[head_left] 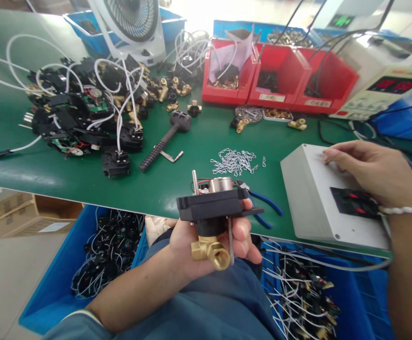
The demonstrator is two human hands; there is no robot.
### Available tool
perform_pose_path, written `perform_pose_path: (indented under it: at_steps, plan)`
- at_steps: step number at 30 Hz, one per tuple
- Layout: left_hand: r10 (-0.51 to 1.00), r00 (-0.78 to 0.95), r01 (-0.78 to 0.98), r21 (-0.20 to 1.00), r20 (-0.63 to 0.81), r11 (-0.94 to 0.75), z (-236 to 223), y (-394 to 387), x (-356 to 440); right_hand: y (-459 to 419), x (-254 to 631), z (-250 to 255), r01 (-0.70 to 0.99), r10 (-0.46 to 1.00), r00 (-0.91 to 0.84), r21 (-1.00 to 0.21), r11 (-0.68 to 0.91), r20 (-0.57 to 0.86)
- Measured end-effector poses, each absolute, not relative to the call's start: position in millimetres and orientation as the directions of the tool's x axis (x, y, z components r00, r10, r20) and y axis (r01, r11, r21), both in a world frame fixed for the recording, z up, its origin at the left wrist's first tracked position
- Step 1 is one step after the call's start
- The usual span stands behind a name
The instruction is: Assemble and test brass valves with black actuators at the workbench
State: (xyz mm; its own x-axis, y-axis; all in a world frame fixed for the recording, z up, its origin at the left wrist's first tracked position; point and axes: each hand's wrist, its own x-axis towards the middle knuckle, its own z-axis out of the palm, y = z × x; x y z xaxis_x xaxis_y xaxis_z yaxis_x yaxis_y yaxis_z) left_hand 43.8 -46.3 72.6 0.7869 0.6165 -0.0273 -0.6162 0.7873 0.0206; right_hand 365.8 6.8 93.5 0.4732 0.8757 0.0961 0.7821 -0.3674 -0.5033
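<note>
My left hand (241,241) is wrapped round a motorized valve (211,206), held in front of my body at the table's edge. Its black housing carries a silver motor and a metal pin on top; a brass valve body with open threaded ports hangs below. A metal rod points down beside the fingers. At the right, my right hand (372,170) is closed with thumb and fingertip at a small switch on the grey control box (306,189). The fingers mostly hide that switch. Blue-handled pliers (267,203) lie behind the valve, and a heap of silver cotter pins (234,162) lies farther back.
A black mallet (166,139) and hex key (172,157) lie left of centre. Black valve assemblies (88,108) with white cables crowd the left. Red bins (276,78), a fan (131,28) and a power supply (386,75) stand behind. Blue crates (62,264) sit below.
</note>
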Motion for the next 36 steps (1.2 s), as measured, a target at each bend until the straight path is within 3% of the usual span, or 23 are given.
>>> perform_pose_path:
  at_steps: [7,20,36]
  plan:
    - [0.619,0.785,-0.62,-0.012,-0.021,0.785,72.5,-46.6,42.1,6.7,370.0,91.8,0.782,0.888,0.444,-0.533,-0.322,0.115]
    - [0.61,0.792,-0.61,0.034,0.016,0.792,68.5,-46.7,45.2,7.7,365.5,92.3,0.783,0.886,0.45,-0.527,-0.33,0.112]
    - [0.623,0.777,-0.62,0.062,-0.091,0.782,70.4,-45.7,45.2,7.9,372.6,88.0,0.784,0.901,0.417,-0.55,-0.288,0.123]
